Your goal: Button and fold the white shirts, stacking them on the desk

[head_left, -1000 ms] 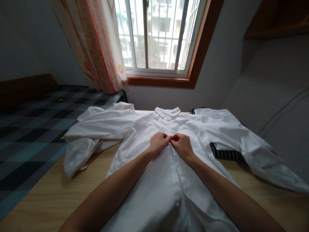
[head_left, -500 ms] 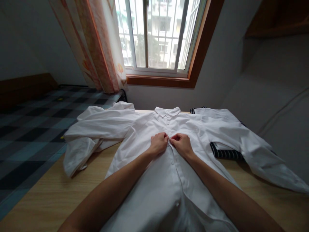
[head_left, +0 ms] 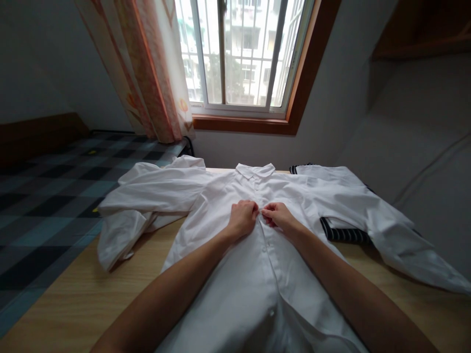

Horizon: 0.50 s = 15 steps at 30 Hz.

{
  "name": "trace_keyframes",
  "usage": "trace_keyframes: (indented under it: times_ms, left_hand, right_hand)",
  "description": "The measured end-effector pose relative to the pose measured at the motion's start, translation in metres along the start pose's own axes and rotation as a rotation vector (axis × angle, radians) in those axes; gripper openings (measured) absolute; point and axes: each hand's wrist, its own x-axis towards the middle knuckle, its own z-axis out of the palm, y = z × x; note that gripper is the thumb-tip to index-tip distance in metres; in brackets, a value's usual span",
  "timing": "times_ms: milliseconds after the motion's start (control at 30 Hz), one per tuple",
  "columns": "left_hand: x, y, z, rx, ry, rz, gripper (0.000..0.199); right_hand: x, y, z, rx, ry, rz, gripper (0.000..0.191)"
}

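Observation:
A white button-up shirt [head_left: 221,264] lies front side up on the wooden table [head_left: 73,289], its collar [head_left: 255,170] toward the window and its sleeves spread to both sides. At chest height, my left hand [head_left: 243,215] pinches the front placket from the left. Facing it, my right hand [head_left: 278,215] pinches the placket's other side with thumb and fingers. The fingertips almost meet, and they hide the button or buttonhole between them. Above the hands the front edges lie together; below, a button [head_left: 263,249] shows and the front parts toward the hem.
Other white garments lie beside the shirt at the left [head_left: 123,235]. A black-and-white striped cloth [head_left: 344,232] shows under the right sleeve. On the left stands a bed with a checked cover [head_left: 47,196]. A curtain [head_left: 147,73] hangs by the barred window [head_left: 243,54].
My right hand has shifted slightly right, and its fingers have turned a little. The left hand stays almost in place on the placket. The shirt lies much as before.

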Motion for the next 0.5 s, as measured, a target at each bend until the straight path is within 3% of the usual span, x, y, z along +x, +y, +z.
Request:
trace_keyframes:
  times_ms: [100,300,400,500]
  left_hand:
    - [-0.004,0.003,0.000,0.095,0.048,0.055,0.024]
    - [-0.007,0.004,0.003,0.100,0.027,0.023,0.025]
    - [-0.004,-0.001,0.004,0.078,0.038,0.025,0.020]
    - [-0.002,-0.005,-0.005,-0.016,0.004,0.014,0.020]
  right_hand:
    - [-0.001,-0.004,0.000,0.000,-0.019,0.020,0.017]
    - [-0.007,-0.005,-0.005,-0.023,0.048,-0.014,0.013]
    - [-0.031,-0.006,-0.017,-0.222,0.091,-0.199,0.015]
    - [-0.083,-0.011,-0.034,-0.546,0.032,-0.445,0.022]
